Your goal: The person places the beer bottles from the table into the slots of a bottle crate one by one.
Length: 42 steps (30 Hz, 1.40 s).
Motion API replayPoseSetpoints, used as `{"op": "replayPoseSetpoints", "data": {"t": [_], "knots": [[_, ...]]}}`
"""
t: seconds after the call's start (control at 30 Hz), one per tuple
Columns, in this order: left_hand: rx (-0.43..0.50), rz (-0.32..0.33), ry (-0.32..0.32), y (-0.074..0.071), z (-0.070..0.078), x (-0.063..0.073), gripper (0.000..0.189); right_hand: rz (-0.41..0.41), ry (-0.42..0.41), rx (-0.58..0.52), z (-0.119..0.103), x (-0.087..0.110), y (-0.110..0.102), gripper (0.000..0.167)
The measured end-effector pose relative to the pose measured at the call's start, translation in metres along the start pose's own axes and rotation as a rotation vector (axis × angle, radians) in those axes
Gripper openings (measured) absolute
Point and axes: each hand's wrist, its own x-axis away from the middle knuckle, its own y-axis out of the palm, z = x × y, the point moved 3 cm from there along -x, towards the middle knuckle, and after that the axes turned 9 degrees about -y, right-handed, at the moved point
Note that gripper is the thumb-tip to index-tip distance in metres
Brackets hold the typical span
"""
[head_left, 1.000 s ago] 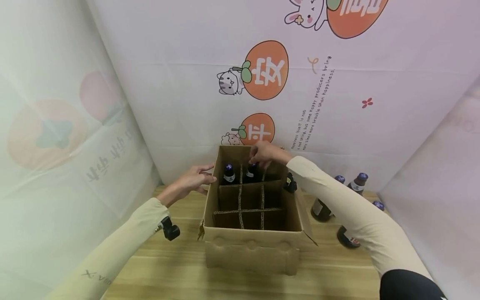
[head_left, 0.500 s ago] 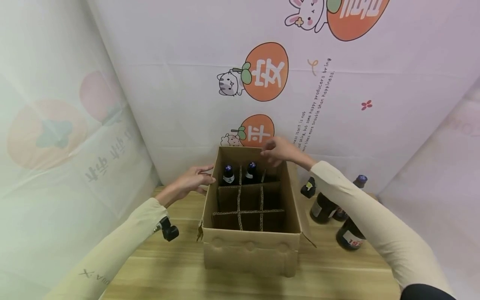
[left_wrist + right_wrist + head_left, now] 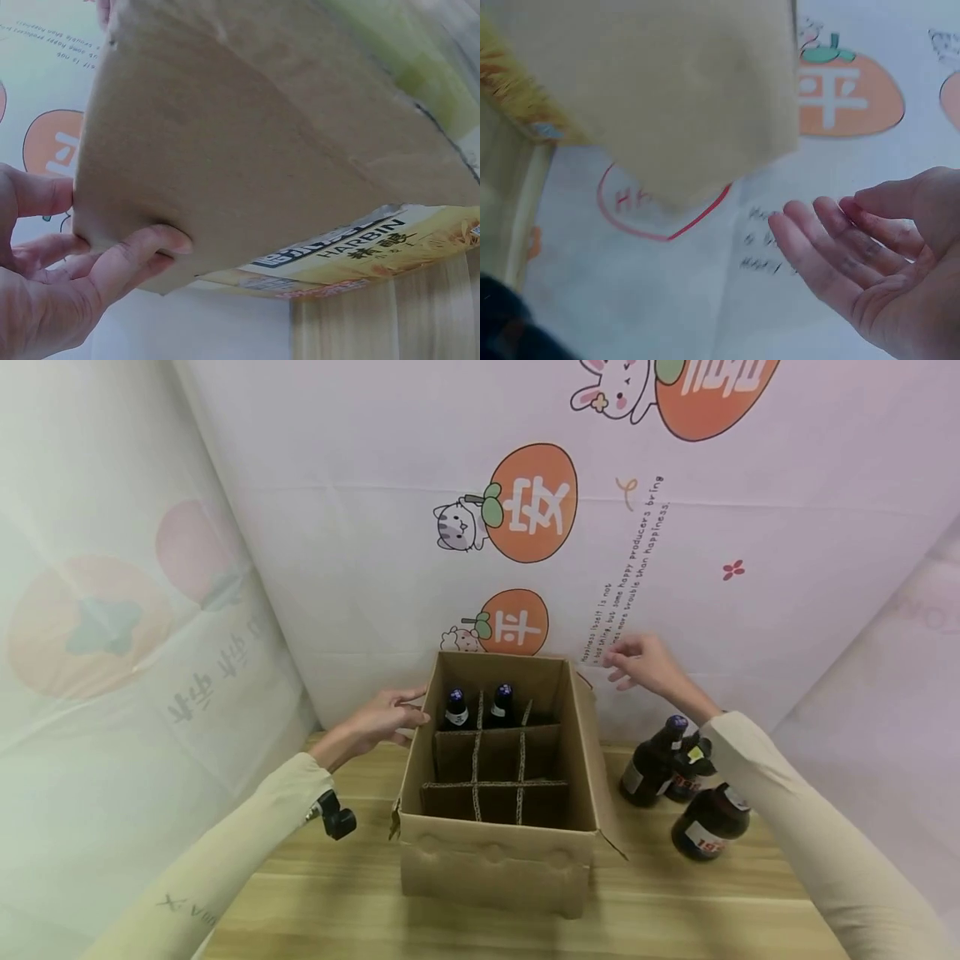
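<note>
An open cardboard box (image 3: 498, 860) with dividers stands on the table. Two dark beer bottles with blue caps, a left bottle (image 3: 457, 710) and a second bottle (image 3: 502, 704), stand upright in its far row. My left hand (image 3: 378, 717) holds the box's far left corner, its thumb pressed on the outer cardboard in the left wrist view. To the right of the box my right hand (image 3: 645, 664) hangs in the air, fingers loosely bent and holding nothing. Below it, dark bottles (image 3: 648, 768) stand on the table, partly covered by my right sleeve.
The wooden table (image 3: 337, 893) runs under the box and bottles. A printed white cloth (image 3: 375, 568) hangs close behind the box, with more cloth at both sides. A flap (image 3: 600, 777) sticks out along the box's right side.
My right hand has let go of the second bottle in the far row and moved out of the box to the right. The left hand stays at the box's corner.
</note>
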Motion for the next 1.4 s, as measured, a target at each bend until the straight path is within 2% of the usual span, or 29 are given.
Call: {"op": "replayPoseSetpoints", "data": {"t": [0.13,0.37,0.77,1.0,1.1,1.2,1.27,1.4], "knots": [[-0.008,0.001,-0.005,0.001,-0.001,0.000,0.077,0.014,0.039,0.060,0.015,0.016,-0.007,0.029],[-0.010,0.010,0.008,0.001,0.001,0.000,0.077,0.040,0.043,0.227,0.032,0.035,-0.016,0.030],[-0.062,0.012,0.055,0.001,0.001,-0.001,0.076,0.001,0.123,0.233,0.055,0.064,-0.013,0.036],[-0.108,0.020,0.073,0.002,0.000,0.002,0.074,-0.109,0.188,0.250,0.074,0.081,0.002,0.046],[-0.116,0.022,0.079,0.004,0.002,0.002,0.074,-0.065,0.176,0.315,0.080,0.090,0.004,0.046],[-0.125,0.023,0.084,0.006,0.003,0.002,0.074,0.030,0.143,0.356,0.084,0.097,0.006,0.041],[-0.123,0.028,0.085,0.007,0.002,0.003,0.075,0.098,0.106,0.350,0.084,0.100,0.010,0.036],[-0.123,0.047,0.081,0.008,0.002,0.002,0.075,0.179,0.085,0.331,0.083,0.100,0.015,0.038]]}}
